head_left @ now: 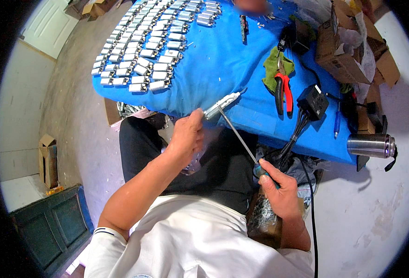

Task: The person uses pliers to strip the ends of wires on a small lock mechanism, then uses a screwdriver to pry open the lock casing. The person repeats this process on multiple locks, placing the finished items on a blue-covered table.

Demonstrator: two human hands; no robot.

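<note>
My left hand (186, 136) is closed at the near end of a slim white-and-silver device (219, 106), held at the front edge of the blue-covered table (209, 69). The device points away to the right, with a thin dark tip at its far end. In my right hand (282, 190) is a screwdriver (239, 134) with a long metal shaft and a teal handle. Its shaft slants up to the left and its tip meets the side of the device. My left fingers partly hide what they grip.
Rows of small silver metal parts (137, 46) cover the table's left side. Red-and-black pliers (284, 95) lie on a green cloth (270, 69). Nearby are a black cable box (312, 102), a blue pen (337, 124), a steel flask (370, 145) and an open carton (343, 46).
</note>
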